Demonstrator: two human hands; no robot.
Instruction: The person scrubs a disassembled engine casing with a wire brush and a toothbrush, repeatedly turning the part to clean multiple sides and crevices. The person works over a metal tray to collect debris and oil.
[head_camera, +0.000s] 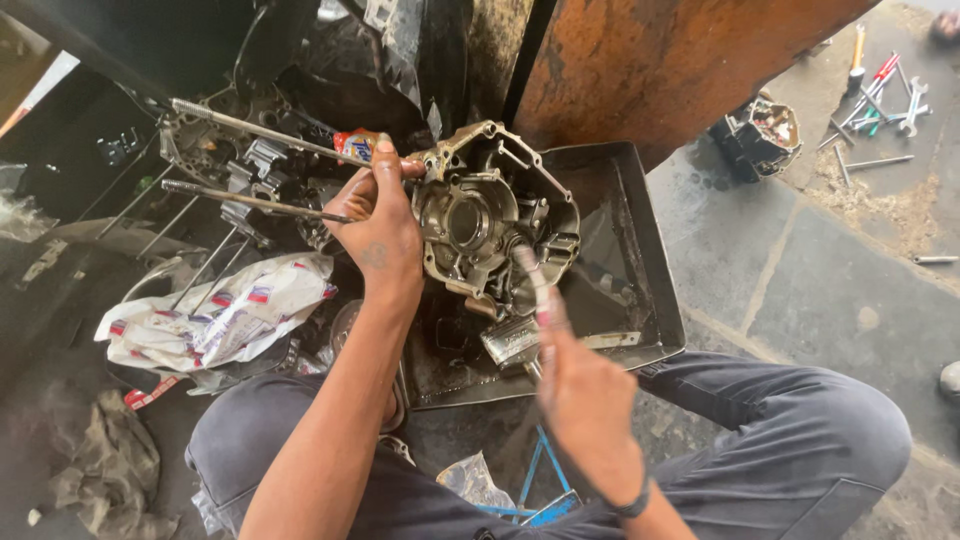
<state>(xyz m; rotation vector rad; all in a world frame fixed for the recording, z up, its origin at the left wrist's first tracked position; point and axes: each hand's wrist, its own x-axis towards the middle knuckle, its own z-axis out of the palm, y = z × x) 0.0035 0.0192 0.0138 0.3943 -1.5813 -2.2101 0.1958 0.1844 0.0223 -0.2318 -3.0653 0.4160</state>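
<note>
Left hand (380, 215) gripped the rim of the engine casing (490, 215) over the metal tray (640, 310), while right hand (580, 385) clenched a brush (530, 275), cleaning seemingly unfinished.

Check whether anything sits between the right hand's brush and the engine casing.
Nothing visible does. The right hand holds a brush whose tip already reaches the engine casing, which the left hand steadies over the metal tray.

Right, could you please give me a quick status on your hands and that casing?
Left hand grips engine casing rim, upright over metal tray. Right hand holds brush against casing. Nothing blocking.
</note>
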